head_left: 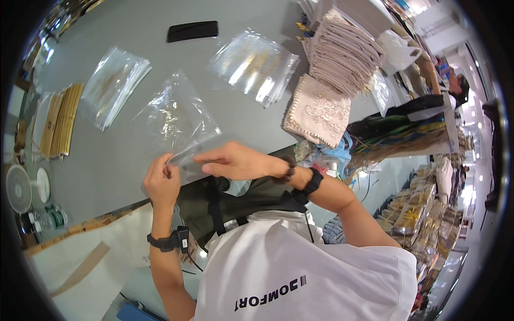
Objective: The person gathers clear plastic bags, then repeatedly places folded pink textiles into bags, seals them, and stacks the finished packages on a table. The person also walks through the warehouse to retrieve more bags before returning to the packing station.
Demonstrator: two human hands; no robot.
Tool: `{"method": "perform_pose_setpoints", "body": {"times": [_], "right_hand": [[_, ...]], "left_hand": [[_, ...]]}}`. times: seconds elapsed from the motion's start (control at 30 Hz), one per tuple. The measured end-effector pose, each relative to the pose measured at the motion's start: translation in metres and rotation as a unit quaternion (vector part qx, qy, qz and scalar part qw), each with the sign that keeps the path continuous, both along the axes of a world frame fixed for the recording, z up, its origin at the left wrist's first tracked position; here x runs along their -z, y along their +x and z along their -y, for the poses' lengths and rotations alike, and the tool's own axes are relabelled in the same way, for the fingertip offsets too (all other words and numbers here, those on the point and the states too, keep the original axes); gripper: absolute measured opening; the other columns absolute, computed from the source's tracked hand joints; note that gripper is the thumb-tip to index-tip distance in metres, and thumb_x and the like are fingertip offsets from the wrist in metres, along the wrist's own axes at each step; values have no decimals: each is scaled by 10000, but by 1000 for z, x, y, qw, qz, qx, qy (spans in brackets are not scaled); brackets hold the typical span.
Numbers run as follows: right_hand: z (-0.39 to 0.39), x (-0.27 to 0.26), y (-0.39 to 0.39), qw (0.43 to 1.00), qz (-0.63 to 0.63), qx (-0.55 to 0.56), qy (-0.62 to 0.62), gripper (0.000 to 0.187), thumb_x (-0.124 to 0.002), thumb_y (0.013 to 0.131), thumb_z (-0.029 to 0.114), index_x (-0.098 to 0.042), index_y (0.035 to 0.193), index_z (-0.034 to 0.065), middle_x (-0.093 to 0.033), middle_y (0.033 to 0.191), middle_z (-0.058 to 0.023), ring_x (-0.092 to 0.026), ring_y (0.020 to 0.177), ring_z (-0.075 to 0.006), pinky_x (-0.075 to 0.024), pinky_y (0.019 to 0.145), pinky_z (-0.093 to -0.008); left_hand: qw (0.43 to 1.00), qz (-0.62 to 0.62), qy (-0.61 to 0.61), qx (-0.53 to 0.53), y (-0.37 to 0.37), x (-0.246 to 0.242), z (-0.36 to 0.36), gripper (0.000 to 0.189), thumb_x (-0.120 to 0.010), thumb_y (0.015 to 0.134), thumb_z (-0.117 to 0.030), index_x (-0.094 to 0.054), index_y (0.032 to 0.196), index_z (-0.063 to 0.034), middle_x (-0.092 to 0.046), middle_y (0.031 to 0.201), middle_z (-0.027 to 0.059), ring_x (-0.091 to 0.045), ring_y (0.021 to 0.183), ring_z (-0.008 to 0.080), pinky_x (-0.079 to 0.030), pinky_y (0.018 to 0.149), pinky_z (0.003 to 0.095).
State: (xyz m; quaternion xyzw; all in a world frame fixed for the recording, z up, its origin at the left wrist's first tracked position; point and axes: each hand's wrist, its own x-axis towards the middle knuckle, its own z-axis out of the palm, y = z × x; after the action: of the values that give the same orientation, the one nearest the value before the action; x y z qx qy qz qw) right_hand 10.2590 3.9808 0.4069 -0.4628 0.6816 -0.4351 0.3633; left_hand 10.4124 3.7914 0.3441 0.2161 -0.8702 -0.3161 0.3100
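A clear plastic bag (176, 116) lies flat on the grey table before me. My left hand (162, 182) pinches the near left corner of its edge between thumb and fingers. Just to the right, my right hand (237, 162) hovers at the same edge, fingers stretched out and thumb apart, with nothing visible in it. Whether its fingertips touch the plastic I cannot tell. Beyond the bag sit a stack of clear bags (255, 64) on the right and another clear-bag stack (116, 86) on the left.
Folded beige cloths (343, 52) are piled at the right, beside an embroidered cloth (319, 110). A black phone-like object (192, 31) lies at the back. On the left are brown card pieces (60, 120), a small white fan (19, 188) and plastic bottles (50, 218). Another person (457, 86) is far right.
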Motion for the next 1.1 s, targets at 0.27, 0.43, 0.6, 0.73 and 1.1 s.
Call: {"method": "perform_pose_setpoints", "body": {"times": [0.27, 0.43, 0.6, 0.73, 1.1], "right_hand": [[-142, -33, -62, 891, -364, 272, 2, 205, -742, 883, 155, -729, 1069, 69, -698, 928, -120, -703, 826, -297, -575, 720, -403], [-178, -13, -80, 850, -472, 222, 77, 369, -803, 818, 222, -704, 1152, 101, -641, 1154, -89, -601, 1047, -305, -491, 919, -416], [-173, 21, -94, 829, -512, 223, 28, 336, -755, 847, 153, -683, 1168, 84, -600, 1138, -57, -552, 1077, -251, -417, 910, -402], [-171, 34, -93, 821, -521, 234, 27, 348, -742, 852, 129, -668, 1190, 87, -599, 1132, -45, -550, 1071, -244, -411, 910, -397], [-177, 19, -94, 873, -427, 236, 16, 364, -765, 881, 217, -665, 1202, 77, -604, 1184, -85, -546, 1116, -283, -416, 962, -418]], "left_hand": [[998, -5, -55, -14, -1, 6, -4, 183, -734, 814, -11, -734, 987, -73, -579, 752, 34, -548, 587, 158, -459, 544, 308], [997, -3, -74, -21, -8, 4, -6, 203, -726, 816, -10, -731, 1012, -59, -576, 755, 42, -560, 616, 169, -466, 562, 314], [994, 83, -55, -38, -18, -10, -4, 253, -702, 821, -29, -734, 1068, -68, -579, 762, 49, -560, 617, 200, -481, 596, 345], [990, 107, -70, -55, -28, -19, -6, 295, -689, 830, -54, -723, 1122, -85, -605, 835, 57, -579, 639, 223, -492, 621, 370], [992, 85, -89, 6, -70, -27, -26, 281, -665, 888, -53, -718, 1161, -88, -637, 988, 84, -639, 787, 239, -527, 683, 362]]}}
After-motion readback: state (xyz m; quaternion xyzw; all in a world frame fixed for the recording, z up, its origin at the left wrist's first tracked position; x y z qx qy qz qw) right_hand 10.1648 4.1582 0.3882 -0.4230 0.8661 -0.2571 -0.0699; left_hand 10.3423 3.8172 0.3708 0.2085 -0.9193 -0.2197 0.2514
